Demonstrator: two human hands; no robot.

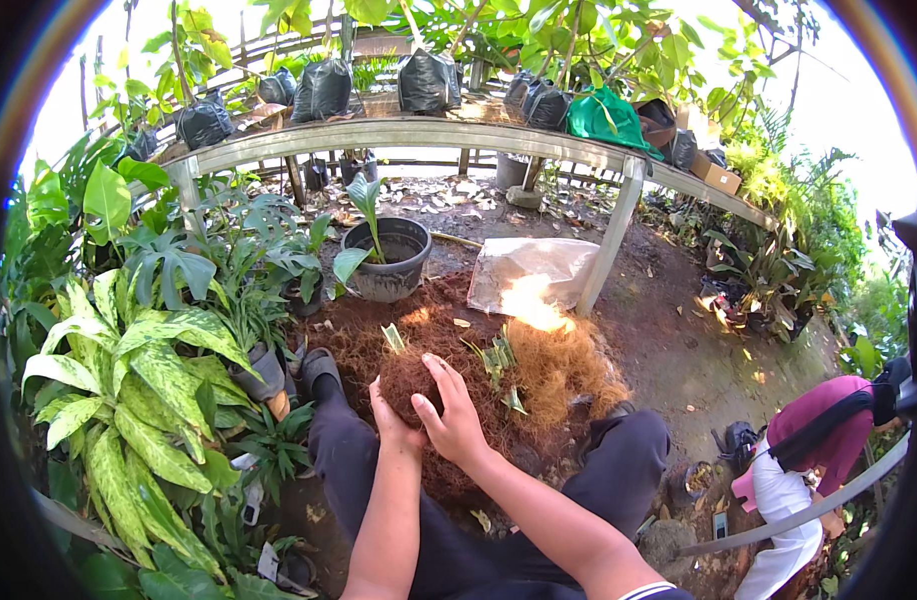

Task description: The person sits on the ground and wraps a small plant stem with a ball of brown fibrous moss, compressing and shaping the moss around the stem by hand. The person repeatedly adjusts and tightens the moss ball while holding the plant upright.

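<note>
Between my two hands is a ball of brown coconut fibre [407, 381], with a cut green-and-cream leaf piece [392, 338] standing out of its top. My left hand [395, 420] cups its left and lower side. My right hand [452, 420] presses against its right side, fingers pointing up. The ball hangs just above a heap of dark brown fibre [458, 480] between my legs. To its right lie several variegated leaf cuttings [496, 356], beside a pile of loose, lighter orange coconut fibre [567, 367]. The underside of the ball is hidden by my palms.
A black pot [387, 281] with a young plant stands ahead, left of a pale plastic sack [530, 262]. Behind them, a wooden bench [428, 133] carries several black-bagged plants and a green bag [607, 120]. Potted foliage [147, 375] crowds the left. Another person [811, 457] bends over at the lower right.
</note>
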